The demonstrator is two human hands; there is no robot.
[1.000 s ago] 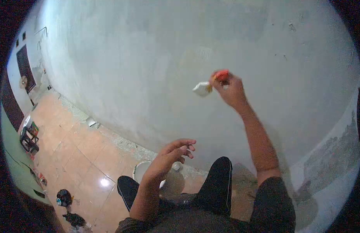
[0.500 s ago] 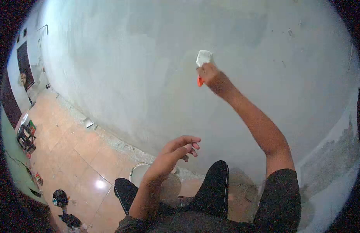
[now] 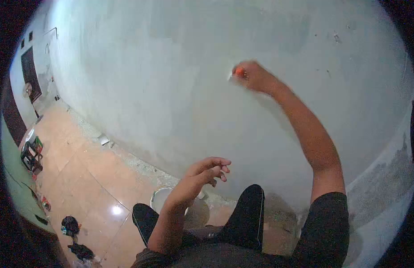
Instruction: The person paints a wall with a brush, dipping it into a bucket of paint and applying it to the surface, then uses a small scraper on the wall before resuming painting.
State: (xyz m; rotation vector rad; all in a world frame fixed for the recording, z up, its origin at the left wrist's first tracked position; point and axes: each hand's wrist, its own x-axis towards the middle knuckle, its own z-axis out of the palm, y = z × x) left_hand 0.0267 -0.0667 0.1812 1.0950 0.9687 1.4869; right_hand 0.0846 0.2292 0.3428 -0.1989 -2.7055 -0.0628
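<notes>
A: Biggest first?
B: Pale grey plastered wall [image 3: 171, 102]. A badly tilted edge could gouge it.
A: Glossy tan tiled floor [image 3: 75, 185]?
B: Round white bucket [image 3: 153, 195] there, partly hidden; a stray kick could tip it.
A: Hands?
B: Bare left hand [image 3: 194, 181]: fingers loosely spread, empty. Bare right hand [image 3: 255, 79]: fingers wrapped round small orange-handled, white-tipped tool [image 3: 239, 71], up by the wall, contact too blurry. Weak grip, it might slip.

- The right hand [image 3: 254, 77] is higher up by the wall [image 3: 171, 94] than a second ago.
- The tool [image 3: 239, 71] has turned: its red end pointed down, and now it faces us.
- Less of its white end [image 3: 230, 76] shows.
- The right elbow [image 3: 325, 163] sticks out more.
</notes>
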